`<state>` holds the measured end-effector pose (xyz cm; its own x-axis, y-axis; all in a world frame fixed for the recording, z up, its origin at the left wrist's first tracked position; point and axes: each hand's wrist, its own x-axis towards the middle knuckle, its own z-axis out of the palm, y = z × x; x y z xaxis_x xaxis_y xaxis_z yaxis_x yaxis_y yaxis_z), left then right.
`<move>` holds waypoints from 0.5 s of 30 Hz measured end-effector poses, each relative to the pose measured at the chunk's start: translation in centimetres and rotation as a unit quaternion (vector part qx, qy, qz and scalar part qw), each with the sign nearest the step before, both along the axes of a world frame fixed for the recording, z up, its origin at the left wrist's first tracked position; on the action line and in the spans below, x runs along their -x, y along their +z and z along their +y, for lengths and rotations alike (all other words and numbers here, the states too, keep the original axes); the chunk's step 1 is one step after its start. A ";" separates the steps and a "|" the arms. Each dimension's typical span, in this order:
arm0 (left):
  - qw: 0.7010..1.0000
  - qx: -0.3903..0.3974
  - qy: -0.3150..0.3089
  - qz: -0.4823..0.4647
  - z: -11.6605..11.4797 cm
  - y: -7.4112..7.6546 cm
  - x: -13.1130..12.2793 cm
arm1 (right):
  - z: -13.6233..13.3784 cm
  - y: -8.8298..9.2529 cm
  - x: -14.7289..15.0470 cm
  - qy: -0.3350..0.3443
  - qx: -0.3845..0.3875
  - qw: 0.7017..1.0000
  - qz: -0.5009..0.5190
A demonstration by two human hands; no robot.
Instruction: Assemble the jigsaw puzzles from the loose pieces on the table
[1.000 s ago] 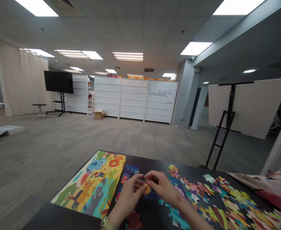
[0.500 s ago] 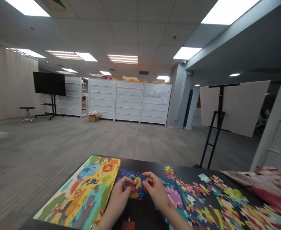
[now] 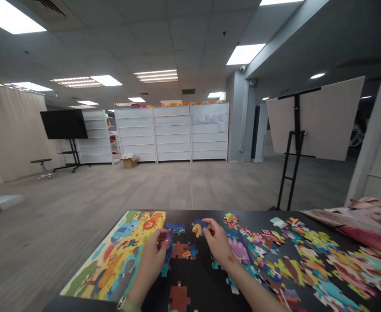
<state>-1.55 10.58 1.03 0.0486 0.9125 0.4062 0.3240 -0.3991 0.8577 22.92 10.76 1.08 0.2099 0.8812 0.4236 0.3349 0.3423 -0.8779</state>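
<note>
Gently, the left hand (image 3: 151, 262) pinches a puzzle piece (image 3: 167, 242) while the open right hand (image 3: 217, 243) sits just beside a blue-and-orange piece (image 3: 198, 229) on the dark counter (image 3: 203, 286).

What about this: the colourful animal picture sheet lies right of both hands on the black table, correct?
No: the colourful animal picture sheet lies to the left of the left hand and right hand, not to their right, on the black table, as the head view shows.
</note>
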 end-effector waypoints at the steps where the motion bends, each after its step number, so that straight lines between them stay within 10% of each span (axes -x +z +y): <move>1: 1.000 -0.002 -0.003 0.011 -0.2 0.0 0.0 | 0.0 0.0 0.0 -0.004 -0.001 1.000 -0.001; 15: 0.991 -0.042 -0.010 0.127 -1.2 0.0 -1.3 | -0.1 -0.4 0.4 0.006 -0.002 1.000 -0.010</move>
<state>-0.26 9.36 0.99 0.1765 0.8737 0.4533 0.5163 -0.4742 0.7131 22.51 10.64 0.66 0.1903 0.8822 0.4306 0.3484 0.3494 -0.8698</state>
